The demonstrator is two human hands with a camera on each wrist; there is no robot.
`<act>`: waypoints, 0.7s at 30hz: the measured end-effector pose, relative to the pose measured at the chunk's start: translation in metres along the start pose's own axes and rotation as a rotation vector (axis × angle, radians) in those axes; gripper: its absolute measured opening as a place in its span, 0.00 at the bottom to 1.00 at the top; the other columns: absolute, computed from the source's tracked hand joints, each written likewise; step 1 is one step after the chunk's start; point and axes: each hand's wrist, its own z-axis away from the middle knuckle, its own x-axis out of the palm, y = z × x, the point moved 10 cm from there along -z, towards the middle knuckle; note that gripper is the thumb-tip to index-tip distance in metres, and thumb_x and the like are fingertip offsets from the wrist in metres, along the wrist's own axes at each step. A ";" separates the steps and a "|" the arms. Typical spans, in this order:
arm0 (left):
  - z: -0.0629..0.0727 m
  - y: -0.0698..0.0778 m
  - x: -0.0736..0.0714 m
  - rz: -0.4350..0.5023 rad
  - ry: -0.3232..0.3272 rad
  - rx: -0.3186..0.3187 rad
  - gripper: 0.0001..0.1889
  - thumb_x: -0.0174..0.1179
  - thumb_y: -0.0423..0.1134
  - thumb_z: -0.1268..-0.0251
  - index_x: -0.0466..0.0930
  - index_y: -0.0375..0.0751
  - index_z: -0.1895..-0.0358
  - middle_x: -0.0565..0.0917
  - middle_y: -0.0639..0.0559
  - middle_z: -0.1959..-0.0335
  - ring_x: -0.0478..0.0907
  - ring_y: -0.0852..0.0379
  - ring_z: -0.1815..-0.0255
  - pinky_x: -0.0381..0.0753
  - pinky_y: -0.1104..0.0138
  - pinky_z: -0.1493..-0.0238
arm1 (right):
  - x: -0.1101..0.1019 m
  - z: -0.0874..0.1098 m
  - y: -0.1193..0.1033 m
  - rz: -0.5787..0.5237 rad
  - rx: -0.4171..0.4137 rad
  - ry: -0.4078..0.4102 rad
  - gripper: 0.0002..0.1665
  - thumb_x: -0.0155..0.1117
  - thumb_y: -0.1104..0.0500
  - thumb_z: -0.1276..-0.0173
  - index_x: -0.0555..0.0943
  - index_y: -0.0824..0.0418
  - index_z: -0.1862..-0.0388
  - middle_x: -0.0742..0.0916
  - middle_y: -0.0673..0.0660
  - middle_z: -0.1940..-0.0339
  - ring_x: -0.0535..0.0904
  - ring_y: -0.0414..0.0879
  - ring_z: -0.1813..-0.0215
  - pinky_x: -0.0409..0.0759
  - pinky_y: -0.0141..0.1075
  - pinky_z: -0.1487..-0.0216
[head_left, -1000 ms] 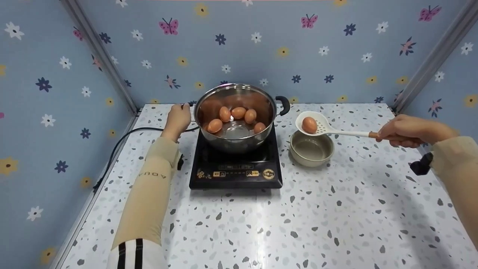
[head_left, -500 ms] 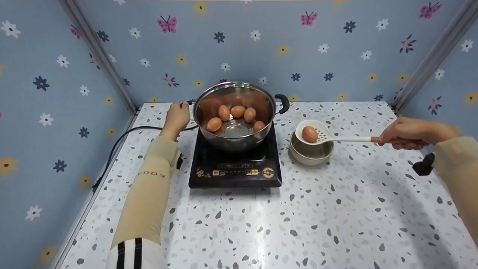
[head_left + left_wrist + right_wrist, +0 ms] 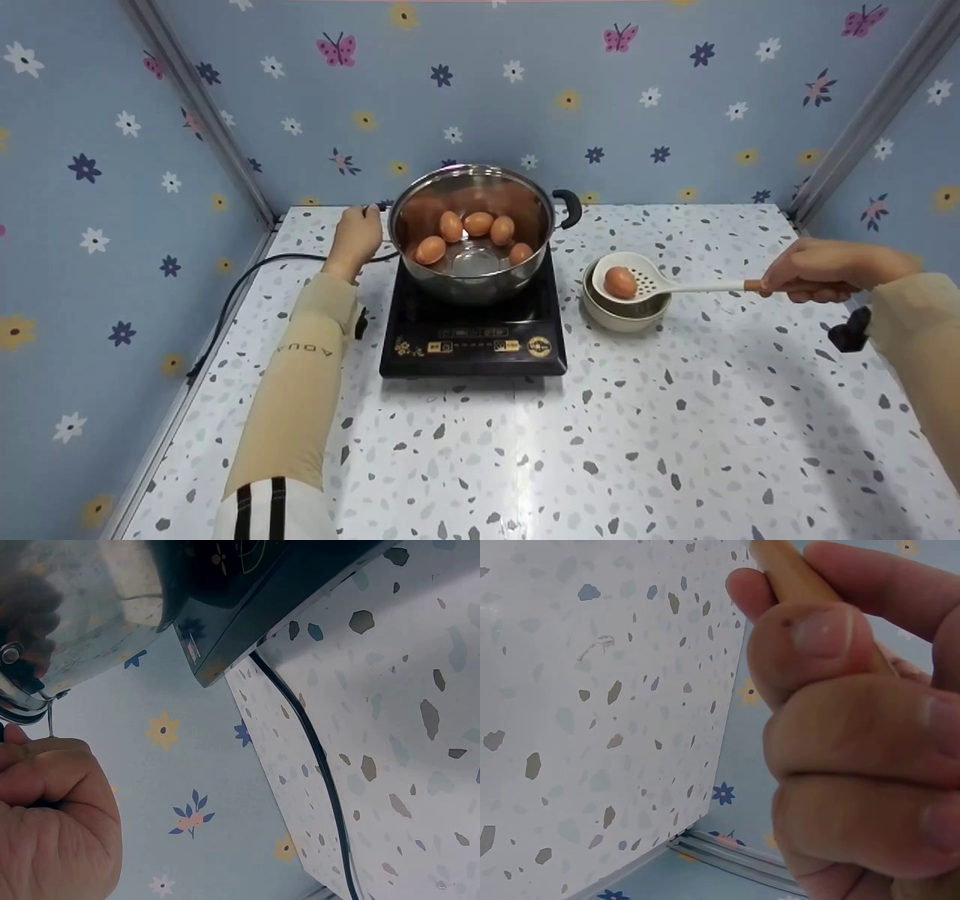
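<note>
My right hand grips the wooden handle of a white slotted spoon. One brown egg lies in the spoon's bowl, which overlaps the opening of a small beige bowl in the head view. At the left, my left hand is curled round the side handle of a steel pot; the hand hides most of that handle. Several brown eggs lie in the pot. In the left wrist view the left fist shows just below the pot's shiny wall.
Under the pot is a black induction cooker with a black cord running off to the left. The pot's other black handle points right, toward the bowl. Patterned wall panels enclose the speckled table at back and sides.
The slotted spoon with its egg has come down and toward me, from above the small bowl's back rim to over its opening. My left hand keeps its hold on the pot.
</note>
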 end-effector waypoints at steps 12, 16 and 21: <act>0.000 -0.001 0.001 -0.007 0.000 0.009 0.26 0.32 0.45 0.08 0.72 0.24 0.38 0.75 0.34 0.47 0.72 0.42 0.46 0.73 0.48 0.40 | 0.006 -0.001 -0.016 0.100 0.001 -0.013 0.16 0.60 0.54 0.18 0.88 0.61 0.45 0.76 0.48 0.81 0.64 0.38 0.82 0.68 0.31 0.79; -0.001 0.000 0.001 -0.014 0.007 0.028 0.26 0.32 0.45 0.08 0.72 0.23 0.39 0.75 0.32 0.47 0.72 0.42 0.48 0.72 0.48 0.41 | 0.007 -0.001 -0.023 0.129 0.001 -0.017 0.16 0.61 0.53 0.19 0.89 0.61 0.45 0.75 0.47 0.82 0.63 0.39 0.82 0.67 0.32 0.79; -0.001 0.000 0.001 -0.015 0.002 0.033 0.28 0.32 0.45 0.08 0.73 0.22 0.35 0.76 0.31 0.47 0.72 0.41 0.47 0.72 0.48 0.41 | 0.006 0.002 -0.032 0.175 -0.006 0.015 0.18 0.60 0.53 0.19 0.88 0.62 0.43 0.74 0.47 0.82 0.63 0.40 0.81 0.67 0.33 0.78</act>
